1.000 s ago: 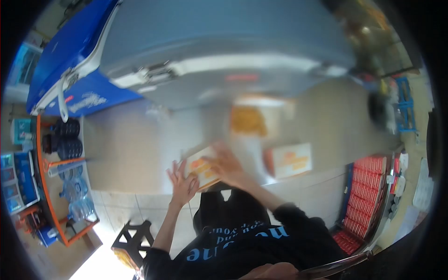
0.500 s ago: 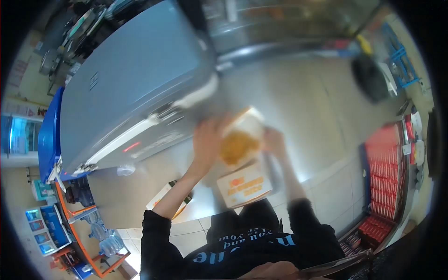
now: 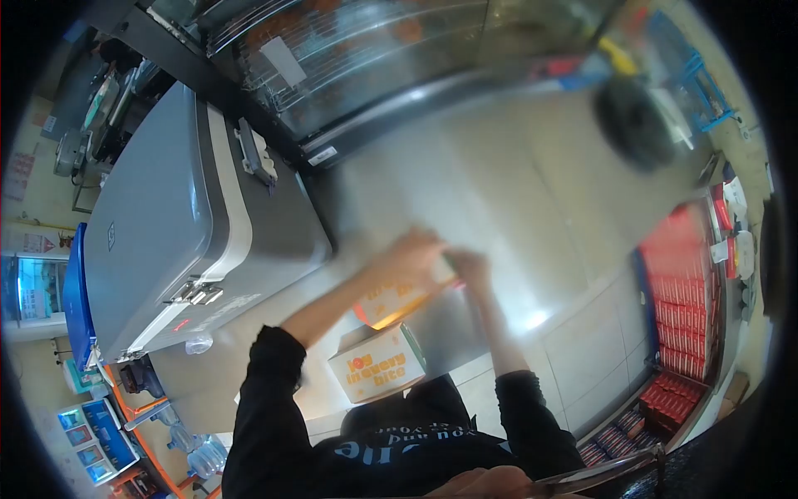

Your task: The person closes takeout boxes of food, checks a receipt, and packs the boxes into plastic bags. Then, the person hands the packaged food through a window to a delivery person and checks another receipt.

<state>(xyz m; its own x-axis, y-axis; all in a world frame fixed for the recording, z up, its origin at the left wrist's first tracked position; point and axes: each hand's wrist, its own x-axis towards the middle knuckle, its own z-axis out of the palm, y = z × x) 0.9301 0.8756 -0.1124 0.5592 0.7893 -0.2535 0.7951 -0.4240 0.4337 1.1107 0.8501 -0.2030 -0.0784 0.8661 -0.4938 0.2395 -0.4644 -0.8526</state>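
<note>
Over the metal counter, my left hand and my right hand grip a white and orange cardboard takeaway box near its far edge. Its lid is down, and its contents are out of sight. The fingers of both hands are blurred, the left lying across the top, the right at the right corner. Closer to my body stands a second takeaway box, closed, with orange "joy in every bite" lettering and a green side. My left forearm passes over the counter to its left.
A large grey cooler box with metal latches stands to the left. A glass display case runs along the back. A blurred dark object lies at far right, above stacked red packs. Water bottles sit lower left.
The box between my hands stood open with golden-brown food showing; now its lid covers the food. My hands have come closer together. The view has swung, shifting the cooler leftward.
</note>
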